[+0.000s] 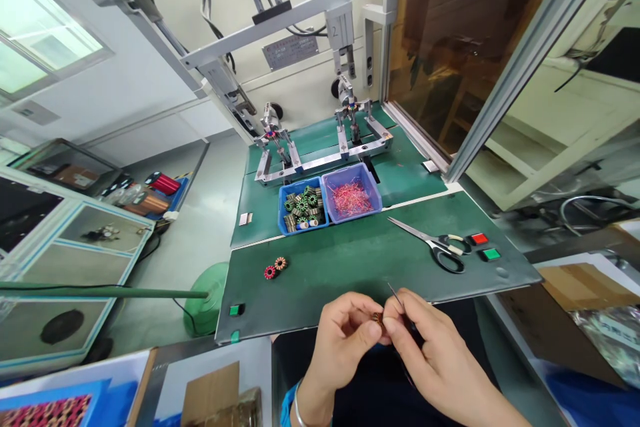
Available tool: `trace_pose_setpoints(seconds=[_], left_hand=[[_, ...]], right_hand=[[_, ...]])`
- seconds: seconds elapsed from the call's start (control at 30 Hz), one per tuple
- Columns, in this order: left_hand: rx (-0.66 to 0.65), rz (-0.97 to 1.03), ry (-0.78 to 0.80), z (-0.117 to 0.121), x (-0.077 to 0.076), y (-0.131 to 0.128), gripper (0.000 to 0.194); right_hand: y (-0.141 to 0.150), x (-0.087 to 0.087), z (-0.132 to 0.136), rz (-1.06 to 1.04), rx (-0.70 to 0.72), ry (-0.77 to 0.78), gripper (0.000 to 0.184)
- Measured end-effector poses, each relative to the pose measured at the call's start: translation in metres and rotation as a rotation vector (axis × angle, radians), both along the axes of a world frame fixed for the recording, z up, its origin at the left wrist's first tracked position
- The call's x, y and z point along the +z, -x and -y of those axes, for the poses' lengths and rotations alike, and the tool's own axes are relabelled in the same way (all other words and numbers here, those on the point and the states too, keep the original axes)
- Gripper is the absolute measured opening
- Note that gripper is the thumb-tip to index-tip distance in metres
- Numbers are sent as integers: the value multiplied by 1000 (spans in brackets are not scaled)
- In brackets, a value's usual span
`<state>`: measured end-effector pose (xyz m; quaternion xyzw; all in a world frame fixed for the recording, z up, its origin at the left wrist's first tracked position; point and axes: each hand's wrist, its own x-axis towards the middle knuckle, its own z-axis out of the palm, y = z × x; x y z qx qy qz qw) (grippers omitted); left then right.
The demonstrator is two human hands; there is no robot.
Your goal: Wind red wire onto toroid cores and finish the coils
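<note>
My left hand is closed, pinching a small copper-wound motor stator just beyond the table's front edge. My right hand is closed as well, with its thumb and forefinger at the stator's right side. From between its fingers sticks up a thin, dark, pointed tool; the palm hides most of it, so its kind is unclear. Two wound stators lie on the green table to the left, one copper-coloured and one red. Scissors with black handles lie at the right, blades slightly apart.
A blue bin holds several green-and-metal stator cores. Beside it, a purple bin contains red wire scraps. Behind stands a winding machine with a metal frame. Red and green buttons sit at the right edge, another green button at left.
</note>
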<state>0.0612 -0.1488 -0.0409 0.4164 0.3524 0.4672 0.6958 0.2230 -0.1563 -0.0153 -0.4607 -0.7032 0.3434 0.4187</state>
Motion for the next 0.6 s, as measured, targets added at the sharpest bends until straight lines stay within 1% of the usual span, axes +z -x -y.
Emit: trace_pose_setpoints(seconds=[0.17,0.27,0.37,0.4,0.43,0.47,0.53,0.6], left_hand=[[94,249,249,-2,-4,-10,26],[134,319,314,-3,-3,-13,24],[140,349,349,-5,-1,-14,22],[140,359,357,-6,-1,-13,21],[145,367,362,-6,0,-13,20],[157,372,363,-6,0,-13,21],[195,365,363,-7,2,-14,24],[223,348,354,-7,3,-15,27]], right_hand=[[1,-5,2,-57,-40,-49,20],[-1,-8,4,-131,-82,-68,20],[-5,-8,4,-203,-197,-78,18],[-7,-7,5,-202,-212,-66,17],[-9,-6,6,-187,-191,-44,15],[-11,-5,7,-160,-134,-18,16],[-12,-4,9,-79,13,32,24],[-11,-6,11,-2,87,50,31]])
